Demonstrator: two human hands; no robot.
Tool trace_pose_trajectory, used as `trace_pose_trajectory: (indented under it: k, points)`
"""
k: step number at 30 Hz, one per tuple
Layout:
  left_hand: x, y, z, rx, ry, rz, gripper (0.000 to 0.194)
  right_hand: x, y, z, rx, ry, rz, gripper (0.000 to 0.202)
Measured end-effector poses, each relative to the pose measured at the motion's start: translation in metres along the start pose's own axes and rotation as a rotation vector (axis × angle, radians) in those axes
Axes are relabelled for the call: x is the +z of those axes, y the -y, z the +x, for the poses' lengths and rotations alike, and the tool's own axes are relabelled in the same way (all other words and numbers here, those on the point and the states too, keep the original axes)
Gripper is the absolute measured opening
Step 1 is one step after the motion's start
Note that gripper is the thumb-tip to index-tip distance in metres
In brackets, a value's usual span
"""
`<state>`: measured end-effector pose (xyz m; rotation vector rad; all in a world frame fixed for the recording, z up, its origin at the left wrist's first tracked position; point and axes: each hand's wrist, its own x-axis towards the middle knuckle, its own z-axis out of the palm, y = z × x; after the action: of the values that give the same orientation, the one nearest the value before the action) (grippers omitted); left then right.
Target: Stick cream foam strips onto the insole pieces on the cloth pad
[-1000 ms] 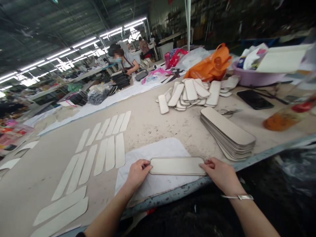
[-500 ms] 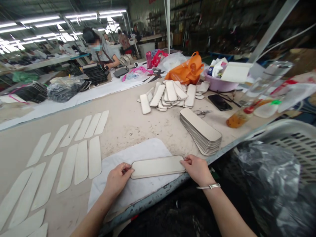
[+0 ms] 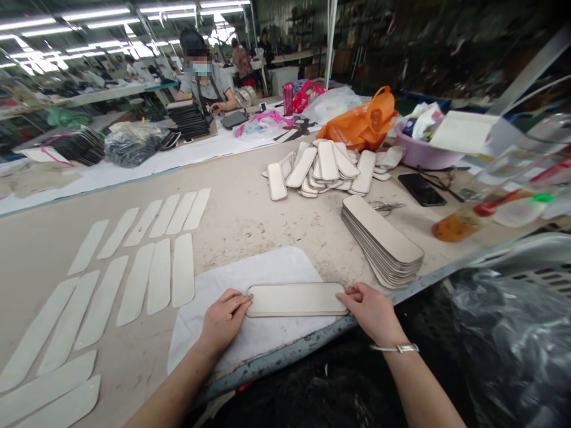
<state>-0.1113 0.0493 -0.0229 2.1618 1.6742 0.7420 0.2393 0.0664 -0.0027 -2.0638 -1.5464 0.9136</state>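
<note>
A long, cream panel with rounded corners and a dark edge (image 3: 297, 299) lies across the white sheet (image 3: 200, 315) close to the table's front edge. My left hand (image 3: 227, 318) pinches its left end, and my right hand (image 3: 368, 309), with a bracelet at the wrist, pinches its right end. Right of it stands a neat stack of similar panels (image 3: 383, 235). Thin pale strips (image 3: 138, 282) are spread in rows on the left. Farther back is a loose heap of smaller rounded pieces (image 3: 328, 160).
Scissors (image 3: 386, 206) and a phone (image 3: 422, 189) lie beyond the stack. Behind are an orange bag (image 3: 357, 128) and a purple basin (image 3: 423, 156). A bottle of amber liquid (image 3: 455, 226) lies tilted at right, above a plastic crate (image 3: 535, 255). A masked co-worker (image 3: 207, 83) sits across the table.
The view has swung a little to the left, so things appear farther right. Both hands keep their pinch on the panel's ends, and the panel now looks more level.
</note>
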Motion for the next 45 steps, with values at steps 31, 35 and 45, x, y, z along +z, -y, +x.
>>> trace_pose_trajectory:
  k: [31, 35, 45]
  points:
    - [-0.009, -0.004, -0.008, 0.29, 0.037, -0.074, 0.018, 0.003, -0.003, 0.001, -0.049, 0.0, -0.129, 0.021]
    - [-0.005, 0.001, -0.007, 0.323, 0.012, -0.075, 0.016, 0.002, 0.005, 0.0, -0.051, -0.004, -0.114, 0.017]
    - [-0.007, -0.001, -0.005, 0.316, 0.02, -0.08, 0.015, 0.0, 0.009, -0.001, -0.034, 0.032, -0.11, 0.017]
